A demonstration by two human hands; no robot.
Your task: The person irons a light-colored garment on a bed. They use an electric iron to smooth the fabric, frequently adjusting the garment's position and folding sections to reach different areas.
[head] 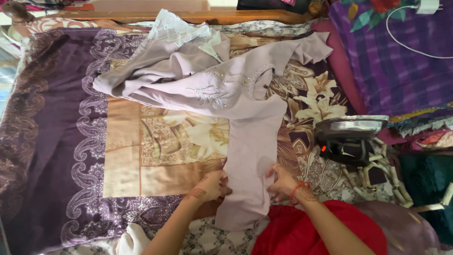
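Floral bedspread [56, 141] bears soft lilac garment [250, 141], apparently pinched by both hands' fingers [225, 188].

Lilac garment [226, 94] spread on patterned bedspread [61, 141]; left hand [212, 186] and right hand [281, 182] pinch opposite edges of its lower panel; iron [349, 137] stands on end just right of garment; white cable [406, 40] on purple cloth [401, 71].

The bed [56, 141] has a wide flat open part on the left. The iron [349, 137] stands close on the right, in the way. The bunched-up pale dress [212, 80] fills the far middle.
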